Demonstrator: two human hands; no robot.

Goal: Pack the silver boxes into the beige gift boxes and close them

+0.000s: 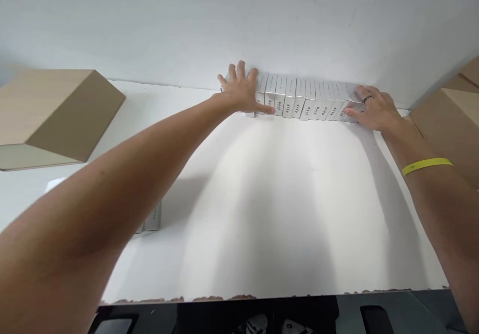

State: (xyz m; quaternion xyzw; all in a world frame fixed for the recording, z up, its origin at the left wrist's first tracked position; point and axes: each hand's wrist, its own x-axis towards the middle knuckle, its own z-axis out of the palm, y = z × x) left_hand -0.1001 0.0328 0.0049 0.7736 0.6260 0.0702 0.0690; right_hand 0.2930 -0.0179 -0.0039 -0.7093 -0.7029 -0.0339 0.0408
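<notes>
A row of slim white boxes (pixel 300 98) with dark lettering on their fronts stands side by side against the back wall. My left hand (pixel 241 90) lies over the row's left end, its fingers spread and its thumb along the front faces. At the right end, my right hand (pixel 377 108) grips the last boxes, thumb at the front and fingers over the top. The boxes under both palms are partly hidden.
An open brown cardboard box (pixel 71 117) lies at the left. More cardboard boxes (pixel 449 124) stand at the right. Partly behind my left forearm are a few small boxes (pixel 152 219). The white tabletop (pixel 277 214) has a chipped front edge.
</notes>
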